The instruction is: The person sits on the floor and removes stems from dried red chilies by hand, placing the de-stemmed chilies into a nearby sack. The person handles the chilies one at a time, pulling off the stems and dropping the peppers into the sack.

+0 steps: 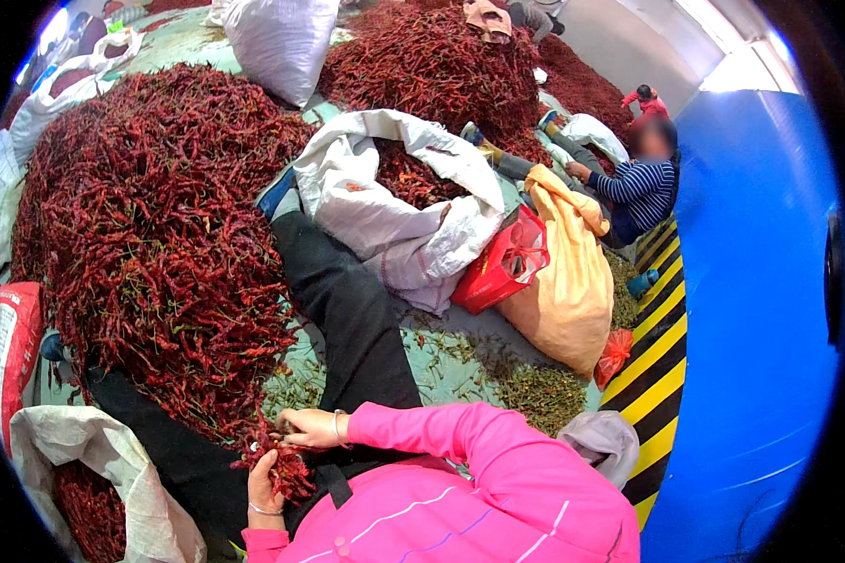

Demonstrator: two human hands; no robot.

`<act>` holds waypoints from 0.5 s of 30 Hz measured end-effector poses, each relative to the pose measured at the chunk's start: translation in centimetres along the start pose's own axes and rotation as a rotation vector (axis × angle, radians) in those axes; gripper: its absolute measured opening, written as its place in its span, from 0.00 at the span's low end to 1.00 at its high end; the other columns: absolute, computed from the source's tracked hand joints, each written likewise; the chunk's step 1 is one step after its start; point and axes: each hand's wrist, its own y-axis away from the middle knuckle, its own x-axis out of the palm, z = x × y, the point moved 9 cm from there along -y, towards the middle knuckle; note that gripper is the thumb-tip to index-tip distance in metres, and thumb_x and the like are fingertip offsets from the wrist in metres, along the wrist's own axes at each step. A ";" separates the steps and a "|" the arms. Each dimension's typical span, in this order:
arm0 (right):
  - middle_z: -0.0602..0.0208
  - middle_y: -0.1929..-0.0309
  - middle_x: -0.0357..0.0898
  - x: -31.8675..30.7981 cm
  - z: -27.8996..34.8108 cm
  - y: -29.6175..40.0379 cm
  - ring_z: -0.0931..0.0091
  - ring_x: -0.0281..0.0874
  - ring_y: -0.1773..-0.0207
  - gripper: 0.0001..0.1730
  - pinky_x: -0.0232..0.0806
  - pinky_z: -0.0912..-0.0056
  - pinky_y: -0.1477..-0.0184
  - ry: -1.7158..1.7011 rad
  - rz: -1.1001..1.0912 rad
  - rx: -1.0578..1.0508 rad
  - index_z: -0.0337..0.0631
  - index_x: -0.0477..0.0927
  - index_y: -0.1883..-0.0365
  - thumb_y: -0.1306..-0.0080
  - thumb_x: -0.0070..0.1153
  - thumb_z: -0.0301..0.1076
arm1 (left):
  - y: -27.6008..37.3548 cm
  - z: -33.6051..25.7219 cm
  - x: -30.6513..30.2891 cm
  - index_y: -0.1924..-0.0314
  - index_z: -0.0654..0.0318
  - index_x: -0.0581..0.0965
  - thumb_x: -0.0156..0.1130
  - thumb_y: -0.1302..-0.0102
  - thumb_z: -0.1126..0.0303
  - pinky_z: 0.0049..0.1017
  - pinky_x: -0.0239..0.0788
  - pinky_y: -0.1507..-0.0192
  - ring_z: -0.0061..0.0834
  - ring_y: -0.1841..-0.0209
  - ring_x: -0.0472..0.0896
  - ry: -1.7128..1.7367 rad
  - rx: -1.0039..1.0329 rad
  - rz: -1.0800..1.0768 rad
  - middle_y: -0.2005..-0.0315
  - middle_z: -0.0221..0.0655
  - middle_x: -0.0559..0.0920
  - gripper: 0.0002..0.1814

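A bunch of dried red chilies [292, 475] rests in my left hand [262, 482], in front of my lap. Curled over the top of that bunch is my right hand [313, 428], its fingertips among the chilies; whether they pinch one is hidden. Both wrists wear bangles. Just beyond my hands a large heap of dried red chilies [162, 239] spreads between my outstretched legs. Green stems [292, 383] lie scattered on the floor next to my right leg.
Beyond my right leg stands an open white woven sack [394, 232] with chilies inside. A red bag [500, 271], a yellow sack [570, 295] and a stem pile [542, 397] lie rightward. Another open sack [162, 521] is at lower left. A person [634, 186] sits by the blue wall [753, 281].
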 end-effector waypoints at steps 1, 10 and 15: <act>0.54 0.62 0.80 0.2 -0.8 0.2 0.64 0.81 0.60 0.17 0.70 0.65 0.61 0.052 0.012 0.006 0.34 0.71 0.50 0.31 0.51 0.36 | 0.3 0.1 0.8 0.50 0.69 0.75 0.54 0.34 0.73 0.34 0.78 0.54 0.34 0.59 0.84 0.006 0.009 -0.012 0.58 0.42 0.83 0.13; 0.71 0.75 0.78 2.4 -5.0 1.9 0.83 0.73 0.79 0.11 0.65 0.79 0.76 -0.536 0.113 0.212 0.38 0.77 0.65 0.31 0.54 0.38 | 2.2 -0.9 1.8 0.55 0.66 0.79 0.59 0.34 0.68 0.32 0.76 0.54 0.30 0.59 0.83 0.045 0.175 -0.031 0.62 0.37 0.85 0.11; 0.65 0.76 0.76 1.7 -4.8 0.9 0.74 0.74 0.73 0.14 0.66 0.69 0.72 -0.158 -0.052 0.040 0.36 0.75 0.69 0.36 0.59 0.39 | 3.0 -1.1 2.3 0.54 0.66 0.78 0.58 0.35 0.70 0.28 0.75 0.62 0.29 0.64 0.82 -0.218 0.270 -0.094 0.62 0.36 0.83 0.11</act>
